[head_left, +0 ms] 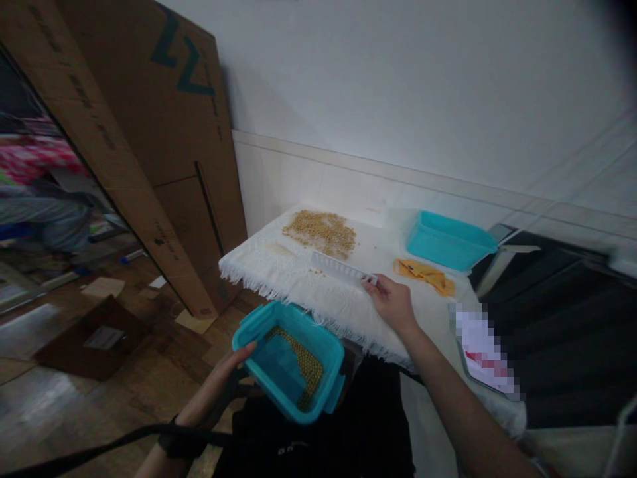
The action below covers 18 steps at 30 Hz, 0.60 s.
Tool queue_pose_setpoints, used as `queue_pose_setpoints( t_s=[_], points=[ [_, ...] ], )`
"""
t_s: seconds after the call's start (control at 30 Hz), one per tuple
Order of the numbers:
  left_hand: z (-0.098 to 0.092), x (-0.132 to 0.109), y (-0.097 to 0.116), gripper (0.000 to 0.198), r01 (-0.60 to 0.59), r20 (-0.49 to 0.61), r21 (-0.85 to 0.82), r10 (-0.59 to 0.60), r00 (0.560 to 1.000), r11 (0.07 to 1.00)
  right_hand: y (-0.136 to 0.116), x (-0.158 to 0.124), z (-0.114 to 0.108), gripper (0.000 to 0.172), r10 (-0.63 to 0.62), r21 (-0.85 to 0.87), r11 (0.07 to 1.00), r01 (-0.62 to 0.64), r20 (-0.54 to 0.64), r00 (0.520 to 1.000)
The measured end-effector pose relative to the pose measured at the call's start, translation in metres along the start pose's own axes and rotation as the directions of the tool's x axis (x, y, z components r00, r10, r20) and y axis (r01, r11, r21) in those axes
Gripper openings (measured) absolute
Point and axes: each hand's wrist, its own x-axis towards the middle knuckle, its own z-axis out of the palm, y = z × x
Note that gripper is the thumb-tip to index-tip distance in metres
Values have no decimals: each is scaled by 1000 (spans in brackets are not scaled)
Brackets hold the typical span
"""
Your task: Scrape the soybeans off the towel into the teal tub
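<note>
My left hand (243, 362) grips the left rim of a teal basin (279, 378), held just below the table's fringed front edge. Yellowish beans (309, 365) lie along the right and far side of its bottom. My right hand (388, 297) pinches the right end of a long white ridged tray (341, 268), which rests on its edge on the white cloth. Just beyond the tray spreads a pile of beans (321, 231). A few loose beans (317, 271) lie on the near side of the tray.
A second teal basin (450, 242) stands at the table's back right, with an orange cloth (424, 275) before it. A blurred-out flat item (485, 352) lies at the right edge. Tall cardboard (164, 153) stands left of the white-clothed table (348, 305).
</note>
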Motion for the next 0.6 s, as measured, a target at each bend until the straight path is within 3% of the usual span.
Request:
queue_pose_setpoints(
  t_s=[0.13,0.37,0.6],
  points=[
    [12,-5,10,104,0,-96,-3,0,995,1000,-3,-8,-3,31,-50,-15,999,51,59,997],
    [23,-4,21,97,-53,-112,-33,49,993,998,-21,-35,-7,35,-117,-11,993,120,147,982],
    [29,-2,28,91,-56,-88,0,56,995,998,-49,-80,-16,45,-281,-7,958,285,164,946]
  ],
)
